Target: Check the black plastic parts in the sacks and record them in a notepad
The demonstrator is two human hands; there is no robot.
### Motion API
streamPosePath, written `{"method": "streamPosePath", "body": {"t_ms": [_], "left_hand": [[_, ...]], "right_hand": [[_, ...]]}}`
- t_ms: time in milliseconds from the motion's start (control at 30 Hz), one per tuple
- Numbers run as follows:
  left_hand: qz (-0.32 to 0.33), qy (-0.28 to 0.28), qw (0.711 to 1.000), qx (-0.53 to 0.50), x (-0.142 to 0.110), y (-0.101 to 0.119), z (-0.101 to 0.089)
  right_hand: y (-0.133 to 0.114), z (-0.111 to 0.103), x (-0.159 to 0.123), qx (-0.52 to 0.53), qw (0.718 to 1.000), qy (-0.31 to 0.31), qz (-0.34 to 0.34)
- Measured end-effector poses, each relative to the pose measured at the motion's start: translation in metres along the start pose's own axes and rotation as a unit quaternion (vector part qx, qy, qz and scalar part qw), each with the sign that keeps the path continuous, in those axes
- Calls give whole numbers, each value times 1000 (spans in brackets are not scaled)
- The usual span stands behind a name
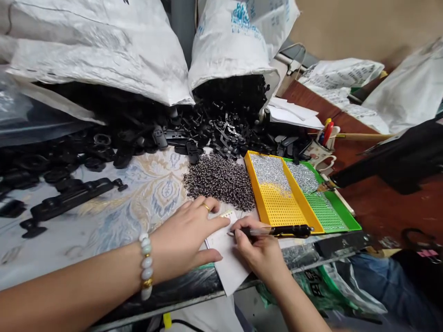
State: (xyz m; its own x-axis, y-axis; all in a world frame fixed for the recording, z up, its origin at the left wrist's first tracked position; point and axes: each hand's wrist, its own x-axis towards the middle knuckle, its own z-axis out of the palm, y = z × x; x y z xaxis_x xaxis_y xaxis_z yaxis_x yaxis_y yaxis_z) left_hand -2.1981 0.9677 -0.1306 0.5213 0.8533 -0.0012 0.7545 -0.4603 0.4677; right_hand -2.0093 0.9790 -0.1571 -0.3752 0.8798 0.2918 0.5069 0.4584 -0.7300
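A small white notepad point(230, 273) lies at the table's front edge. My left hand point(185, 230) rests over its left side, fingers spread, thumb and forefinger touching the paper. In my right hand point(262, 253) is a black pen point(289, 230), gripped near its tip, which points at the page. Any writing is too faint to read. Just beyond my hands spreads a heap of tiny dark screws point(221, 180). To its right stand a yellow tray point(263, 210) and a green tray point(349, 219), both partly filled with small silvery pieces.
Black plastic parts point(72, 198) cover the table's left and back. White sacks point(228, 50) of black parts lean open behind them. A cup point(318, 154) holding pens and white papers point(294, 113) stand at back right. Another person's dark sleeve point(391, 157) reaches toward the green tray.
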Motion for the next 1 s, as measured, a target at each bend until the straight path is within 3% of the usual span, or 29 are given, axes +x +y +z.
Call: {"method": "streamPosePath", "body": {"t_ms": [333,1000], "left_hand": [[2,-17,1000,3,1,2,-2],[13,-7,1000,2,0,0,-1]], "right_hand": [[0,2,0,1,1000,-18,-17],[-1,-1,-2,-25,1000,9,-2]]}}
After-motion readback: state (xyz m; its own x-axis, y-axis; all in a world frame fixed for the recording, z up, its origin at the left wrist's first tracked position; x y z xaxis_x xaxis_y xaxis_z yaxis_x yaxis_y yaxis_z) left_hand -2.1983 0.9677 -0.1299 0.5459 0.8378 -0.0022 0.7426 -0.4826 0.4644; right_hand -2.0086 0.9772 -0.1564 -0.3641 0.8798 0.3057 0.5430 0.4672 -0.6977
